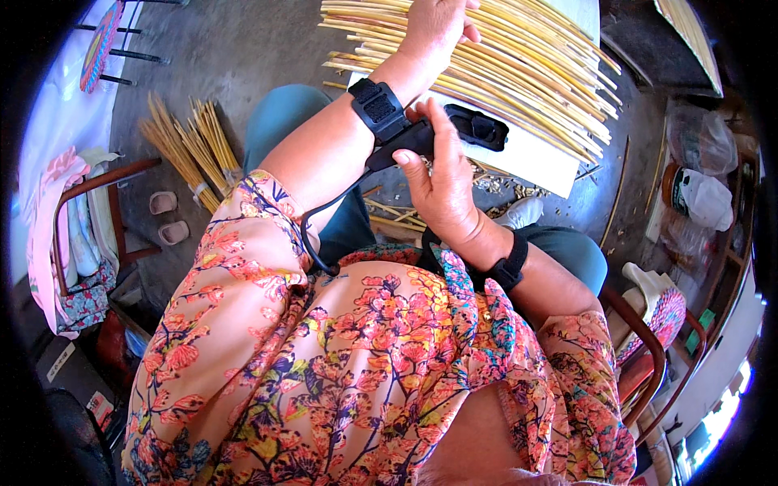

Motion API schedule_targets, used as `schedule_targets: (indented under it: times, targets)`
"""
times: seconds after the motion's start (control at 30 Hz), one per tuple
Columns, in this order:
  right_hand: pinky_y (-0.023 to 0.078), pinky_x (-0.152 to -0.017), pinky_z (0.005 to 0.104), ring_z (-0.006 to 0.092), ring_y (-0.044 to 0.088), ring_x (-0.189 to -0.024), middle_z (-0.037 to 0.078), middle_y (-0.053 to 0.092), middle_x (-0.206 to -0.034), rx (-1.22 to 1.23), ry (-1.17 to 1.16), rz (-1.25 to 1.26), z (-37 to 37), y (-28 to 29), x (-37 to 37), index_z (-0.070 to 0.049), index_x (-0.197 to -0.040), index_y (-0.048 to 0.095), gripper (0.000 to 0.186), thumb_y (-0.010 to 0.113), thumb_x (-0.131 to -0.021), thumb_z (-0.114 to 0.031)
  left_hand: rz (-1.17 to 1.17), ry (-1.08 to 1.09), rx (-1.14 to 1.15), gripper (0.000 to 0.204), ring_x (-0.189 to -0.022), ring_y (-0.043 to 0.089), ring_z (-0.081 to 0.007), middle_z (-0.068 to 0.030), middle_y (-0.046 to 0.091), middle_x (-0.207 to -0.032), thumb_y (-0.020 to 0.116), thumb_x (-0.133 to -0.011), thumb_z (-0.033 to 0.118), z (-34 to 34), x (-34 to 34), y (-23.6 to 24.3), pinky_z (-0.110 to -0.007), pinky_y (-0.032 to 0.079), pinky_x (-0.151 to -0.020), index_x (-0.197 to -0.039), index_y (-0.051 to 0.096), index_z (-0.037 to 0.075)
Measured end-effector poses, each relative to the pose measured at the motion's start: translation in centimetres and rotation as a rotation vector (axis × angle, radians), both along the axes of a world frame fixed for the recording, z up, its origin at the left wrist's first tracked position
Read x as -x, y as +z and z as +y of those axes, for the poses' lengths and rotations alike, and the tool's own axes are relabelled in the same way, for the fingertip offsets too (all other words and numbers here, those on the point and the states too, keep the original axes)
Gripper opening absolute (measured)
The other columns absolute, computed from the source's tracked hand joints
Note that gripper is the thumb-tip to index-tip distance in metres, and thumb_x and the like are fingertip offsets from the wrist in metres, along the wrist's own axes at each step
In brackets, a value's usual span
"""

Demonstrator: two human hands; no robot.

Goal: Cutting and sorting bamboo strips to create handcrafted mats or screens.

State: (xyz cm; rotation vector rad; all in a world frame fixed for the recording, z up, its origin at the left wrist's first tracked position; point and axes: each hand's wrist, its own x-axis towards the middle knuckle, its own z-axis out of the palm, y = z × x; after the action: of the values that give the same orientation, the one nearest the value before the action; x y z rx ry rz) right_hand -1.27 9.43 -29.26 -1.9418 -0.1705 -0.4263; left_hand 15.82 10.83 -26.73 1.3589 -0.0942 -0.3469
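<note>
My left hand (433, 36) reaches over a layer of thin yellowish plant stalks (519, 69), and the top edge cuts off most of its fingers. A black strap (378, 105) circles that wrist. Beside it sits a black wrist device (401, 146) with a cable (328, 212) running down along the arm. Fingers and thumb of my right hand (444, 182) close around this device. Another black band (510, 261) is on my right wrist. Just past my right fingers lies a small black open case (478, 128) on the white board (539, 166), next to the stalks.
Tied bundles of stalks (194, 150) lie on the floor at left, near pink slippers (168, 219). Short cut pieces (506, 190) are scattered below the board. A chair with cloths (81, 235) stands at left, another chair frame (648, 340) at right. Shelving with bags (705, 194) lines the right.
</note>
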Motion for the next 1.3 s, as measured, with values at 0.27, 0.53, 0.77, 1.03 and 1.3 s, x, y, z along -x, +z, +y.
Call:
schedule_targets:
  times: [0.27,0.53,0.77,1.03,1.3]
  targets:
    - [0.048,-0.08,0.0357,0.033,0.059,-0.096,0.024,0.054,-0.112,-0.136,0.069,0.082,-4.3,1.3,-1.9,-0.004,-0.137,0.024,0.059,0.054,-0.089,-0.021,0.019,0.04,-0.027,0.03,-0.057,0.053,-0.0123,-0.0038,0.055,-0.062,0.043,-0.092,0.029,0.9,-1.0,0.3,-0.023,0.043,-0.056,-0.092,0.056,0.002]
    - [0.047,-0.079,0.0404,0.0333,0.058,-0.09,0.016,0.059,-0.09,0.785,0.016,0.423,-13.5,-2.4,-2.3,-0.003,-0.094,0.058,0.032,0.069,-0.074,-0.025,-0.098,-0.411,-0.371,0.023,-0.068,0.058,-0.0088,-0.0003,0.062,-0.071,0.054,-0.089,0.03,2.5,-0.5,-3.9,-0.025,0.044,-0.061,-0.093,0.065,0.011]
    - [0.049,-0.074,0.0374,0.0288,0.057,-0.086,0.012,0.056,-0.084,0.855,-0.151,0.232,-11.9,-5.2,-1.8,-0.007,-0.087,0.056,0.025,0.068,-0.071,-0.021,-0.196,-0.744,-0.636,0.016,-0.061,0.057,-0.0102,-0.0021,0.062,-0.066,0.059,-0.084,0.021,1.3,2.3,-5.9,-0.024,0.044,-0.058,-0.083,0.065,0.006]
    - [0.05,-0.063,0.0365,0.0258,0.059,-0.075,0.008,0.057,-0.077,0.934,-0.23,0.106,-11.6,-6.0,-2.5,-0.009,-0.082,0.055,0.01,0.058,-0.073,-0.01,-0.476,-0.856,-0.837,0.017,-0.062,0.061,-0.0168,-0.0101,0.064,-0.069,0.058,-0.081,0.014,0.6,3.5,-6.5,-0.03,0.048,-0.059,-0.088,0.065,0.0]
    - [0.048,-0.056,0.0406,0.0311,0.06,-0.061,0.012,0.062,-0.067,0.344,-0.41,0.285,-13.0,-3.8,-4.0,-0.005,-0.075,0.058,0.008,0.06,-0.069,-0.01,-0.377,-0.742,-0.783,0.034,-0.078,0.061,-0.0173,-0.0118,0.065,-0.087,0.063,-0.078,0.009,0.8,3.4,-5.8,-0.029,0.047,-0.071,-0.11,0.055,0.0]
